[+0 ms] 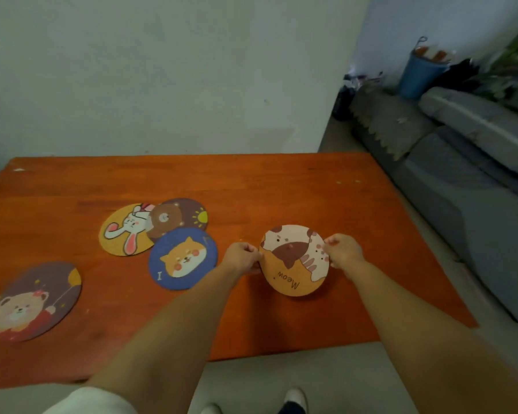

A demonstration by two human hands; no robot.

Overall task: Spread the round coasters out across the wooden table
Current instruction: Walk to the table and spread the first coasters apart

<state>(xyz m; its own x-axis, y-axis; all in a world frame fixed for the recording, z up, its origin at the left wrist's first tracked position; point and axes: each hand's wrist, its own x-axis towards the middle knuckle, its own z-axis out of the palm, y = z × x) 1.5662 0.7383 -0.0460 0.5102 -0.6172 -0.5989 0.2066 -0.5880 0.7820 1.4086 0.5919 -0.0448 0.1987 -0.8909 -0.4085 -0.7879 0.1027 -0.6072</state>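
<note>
An orange cat coaster marked "Meow" is gripped at its two sides, my left hand on its left rim and my right hand on its right rim, over the right part of the wooden table. Left of it lies a blue dog coaster. Behind that, a yellow rabbit coaster overlaps a brown bear coaster. A purple teddy coaster lies alone near the front left.
A grey sofa stands close to the table's right edge. A blue bucket sits behind it by the wall. The white wall runs along the table's far edge. My shoe shows on the floor below.
</note>
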